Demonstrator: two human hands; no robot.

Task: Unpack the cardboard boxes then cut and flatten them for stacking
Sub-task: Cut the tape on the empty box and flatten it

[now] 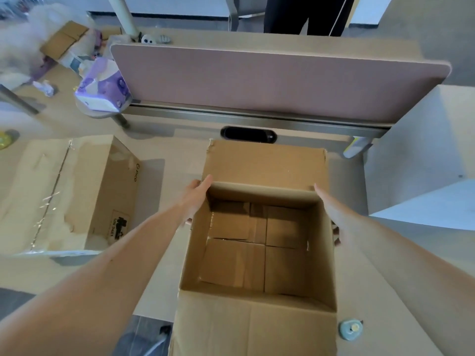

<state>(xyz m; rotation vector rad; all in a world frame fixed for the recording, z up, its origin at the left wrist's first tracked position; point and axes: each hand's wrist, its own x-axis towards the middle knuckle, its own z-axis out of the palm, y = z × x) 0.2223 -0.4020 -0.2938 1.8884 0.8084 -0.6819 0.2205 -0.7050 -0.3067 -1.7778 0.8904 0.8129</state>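
Note:
An open cardboard box (257, 165) stands upright on the desk in front of me, its far flap raised and its near flap folded toward me. Only its folded bottom flaps (257, 247) show inside it. My left hand (196, 195) presses flat against the box's left outer wall near the far corner, fingers straight. My right hand (330, 209) lies against the right outer wall, its fingertips curling under near the side. The box sits between my two hands.
A second cardboard box (77, 191) with torn tape lies on its side at the left. A small round blue tape measure (350, 328) sits near the front right. A pink desk divider (270, 80) runs behind, with a purple tissue pack (102, 86) at its left end. A white cabinet (431, 155) stands at the right.

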